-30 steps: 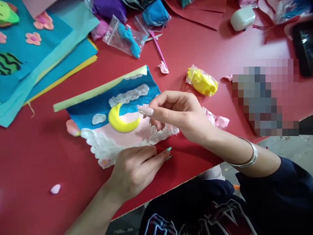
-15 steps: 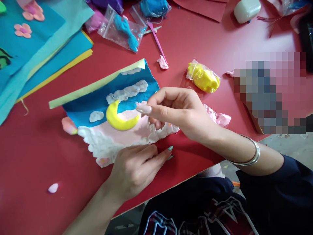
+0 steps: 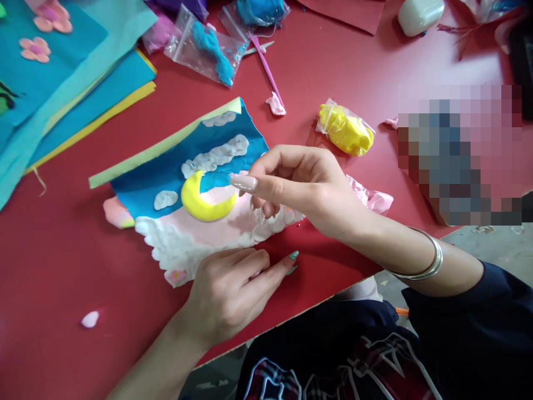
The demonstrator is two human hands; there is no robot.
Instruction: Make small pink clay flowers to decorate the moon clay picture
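Note:
My right hand hovers over the blue paper picture, thumb and forefinger pinched together. Whatever may be between those fingertips is too small to make out. Under the hand lies a yellow clay crescent moon on pale pink clay, with lumpy white clay clouds above it. My left hand rests at the picture's near edge, its fingers bent and the green-nailed tips close together. Anything inside this grip is hidden. White clay with a small pink flower borders the picture's lower side.
Bagged yellow clay and a pink-clay bag lie to the right. Behind are bagged blue clay and a pink tool. Coloured sheets cover the back left. A pink bit lies at left.
The view has shifted slightly. Both hands keep nearly the same pose, with the left fingertips a little farther right. The picture's upper edge sits slightly differently.

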